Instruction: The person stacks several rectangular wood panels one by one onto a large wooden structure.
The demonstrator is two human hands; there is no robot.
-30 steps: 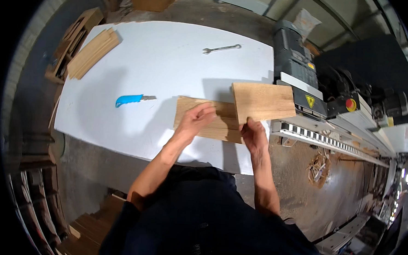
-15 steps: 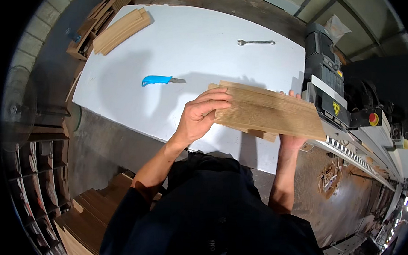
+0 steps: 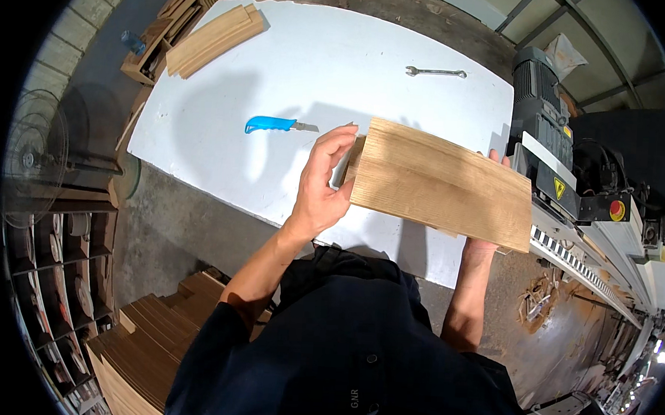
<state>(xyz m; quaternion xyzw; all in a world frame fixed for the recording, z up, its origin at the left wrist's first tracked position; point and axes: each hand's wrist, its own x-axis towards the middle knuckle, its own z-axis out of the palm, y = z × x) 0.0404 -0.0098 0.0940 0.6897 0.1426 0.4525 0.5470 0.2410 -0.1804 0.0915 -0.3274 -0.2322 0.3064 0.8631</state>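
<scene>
A stack of light-brown wooden boards [image 3: 443, 185] is held up over the near right part of the white table [image 3: 340, 58]. My right hand [image 3: 482, 243] supports the boards from below, its fingertips showing past their far edge and most of the hand hidden. At the stack's left end is my left hand [image 3: 322, 181], fingers stretched and apart, thumb against or close to the top board's corner. A lower board [image 3: 355, 160] sticks out a little there. Left of the boards, a blue-handled utility knife [image 3: 280, 125] lies with its blade out, pointing right toward my left fingertips.
A combination wrench [image 3: 436, 72] lies at the table's far right, and more thin boards [image 3: 217, 40] at its far left. A machine with a grey motor [image 3: 536, 83] and red stop button [image 3: 616, 210] stands right. Stacked brown planks [image 3: 153, 326] and a fan [image 3: 38, 158] are left.
My left fingers have come off the top board's face and opened at its left end. The top board has tilted, showing more of its face, and covers more of the boards beneath.
</scene>
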